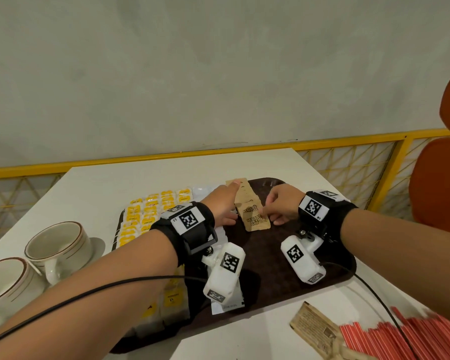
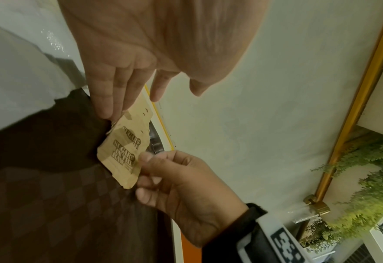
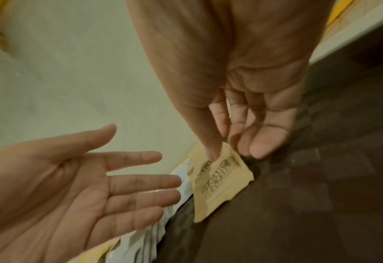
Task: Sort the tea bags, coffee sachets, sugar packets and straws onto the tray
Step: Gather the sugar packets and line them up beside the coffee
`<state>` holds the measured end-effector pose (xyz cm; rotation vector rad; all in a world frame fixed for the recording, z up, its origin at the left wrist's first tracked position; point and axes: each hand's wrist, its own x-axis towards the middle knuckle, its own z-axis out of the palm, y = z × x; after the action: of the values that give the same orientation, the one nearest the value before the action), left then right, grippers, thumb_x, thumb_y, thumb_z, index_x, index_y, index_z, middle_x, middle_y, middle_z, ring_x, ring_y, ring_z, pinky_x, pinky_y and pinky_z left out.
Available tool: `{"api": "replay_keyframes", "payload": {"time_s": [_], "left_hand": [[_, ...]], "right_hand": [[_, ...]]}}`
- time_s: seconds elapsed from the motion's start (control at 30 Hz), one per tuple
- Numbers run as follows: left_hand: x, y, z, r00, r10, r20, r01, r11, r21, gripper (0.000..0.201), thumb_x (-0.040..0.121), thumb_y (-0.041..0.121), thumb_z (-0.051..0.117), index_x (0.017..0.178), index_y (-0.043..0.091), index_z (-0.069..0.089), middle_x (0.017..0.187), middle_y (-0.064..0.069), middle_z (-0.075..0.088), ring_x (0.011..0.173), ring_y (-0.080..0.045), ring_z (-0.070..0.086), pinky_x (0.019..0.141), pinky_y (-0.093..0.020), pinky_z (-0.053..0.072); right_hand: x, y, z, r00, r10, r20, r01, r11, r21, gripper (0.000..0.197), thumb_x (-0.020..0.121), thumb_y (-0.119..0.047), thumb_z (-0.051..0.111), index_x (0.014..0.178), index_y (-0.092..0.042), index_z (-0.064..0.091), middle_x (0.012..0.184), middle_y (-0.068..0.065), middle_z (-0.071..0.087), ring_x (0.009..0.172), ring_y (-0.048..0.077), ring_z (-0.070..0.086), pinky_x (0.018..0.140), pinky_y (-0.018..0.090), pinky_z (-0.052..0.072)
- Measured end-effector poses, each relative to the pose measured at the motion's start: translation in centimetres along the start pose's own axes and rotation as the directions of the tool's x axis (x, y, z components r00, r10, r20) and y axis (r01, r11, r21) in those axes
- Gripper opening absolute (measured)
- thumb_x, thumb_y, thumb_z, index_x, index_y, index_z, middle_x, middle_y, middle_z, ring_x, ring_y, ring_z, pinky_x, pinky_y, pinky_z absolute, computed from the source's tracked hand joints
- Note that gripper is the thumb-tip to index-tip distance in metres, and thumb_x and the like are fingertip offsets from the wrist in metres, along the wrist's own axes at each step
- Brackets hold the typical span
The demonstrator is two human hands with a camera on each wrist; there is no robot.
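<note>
Head view: dark tray [image 1: 283, 255] on white surface [image 1: 140, 183]; yellow tea bags [image 1: 151, 211] and white sachets [image 1: 226, 305] laid in rows at its left; brown sugar packets [image 1: 250, 211] fanned mid-tray. Red straws [image 1: 411, 339] and more packets [image 1: 315, 326] wait off-tray (roughly halfway, by judgement).
Left wrist view: left hand [image 2: 127, 74] spread flat, fingers straight against the row's edge; tray textured, checkered.
Right wrist view: right hand [image 3: 242, 110] pinches the nearest thin, creased paper packet [image 3: 219, 185].
</note>
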<state>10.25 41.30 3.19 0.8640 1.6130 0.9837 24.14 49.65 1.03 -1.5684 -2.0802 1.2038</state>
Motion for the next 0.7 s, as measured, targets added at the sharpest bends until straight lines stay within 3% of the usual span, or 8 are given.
{"api": "replay_keyframes", "payload": {"time_s": [0.13,0.47,0.6,0.7], "left_hand": [[-0.2,0.0,-0.3,1.0,-0.012,-0.001,0.012,1.0,-0.023,0.058,0.101,0.045,0.029,0.148,0.011,0.024,0.147,-0.023,0.034,0.133,-0.036,0.039,0.106,-0.041,0.037],[-0.2,-0.5,0.3,1.0,-0.012,0.007,0.012,0.997,-0.081,0.059,0.101,0.046,0.03,0.148,0.011,0.024,0.145,-0.024,0.037,0.132,-0.035,0.041,0.106,-0.041,0.037],[-0.2,-0.7,0.7,1.0,-0.005,0.018,0.007,0.994,-0.105,0.058,0.101,0.045,0.03,0.148,0.011,0.025,0.145,-0.022,0.037,0.133,-0.035,0.039,0.106,-0.041,0.035],[-0.2,-0.8,1.0,1.0,0.01,0.011,-0.009,0.994,-0.108,0.053,0.102,0.042,0.03,0.144,0.011,0.03,0.143,-0.02,0.041,0.131,-0.033,0.041,0.102,-0.039,0.037]], "right_hand": [[-0.8,0.0,0.4,0.998,0.026,0.05,-0.022,0.997,-0.08,0.029,0.083,0.008,0.065,0.07,-0.011,0.047,0.067,0.011,0.06,0.054,0.017,0.057,0.058,0.027,0.055],[-0.2,-0.7,-0.3,1.0,0.013,-0.01,-0.014,1.0,-0.028,0.024,0.082,0.009,0.065,0.074,-0.01,0.053,0.081,0.013,0.062,0.062,0.02,0.061,0.063,0.028,0.056],[-0.1,-0.6,-0.1,1.0,0.026,-0.01,-0.026,0.999,0.045,0.023,0.081,0.01,0.066,0.072,-0.01,0.056,0.079,0.011,0.06,0.061,0.019,0.06,0.058,0.025,0.055],[-0.1,-0.3,0.2,0.999,0.032,-0.015,-0.03,0.997,0.076,0.022,0.081,0.009,0.067,0.072,-0.01,0.058,0.08,0.01,0.06,0.064,0.02,0.062,0.066,0.029,0.058]]}}
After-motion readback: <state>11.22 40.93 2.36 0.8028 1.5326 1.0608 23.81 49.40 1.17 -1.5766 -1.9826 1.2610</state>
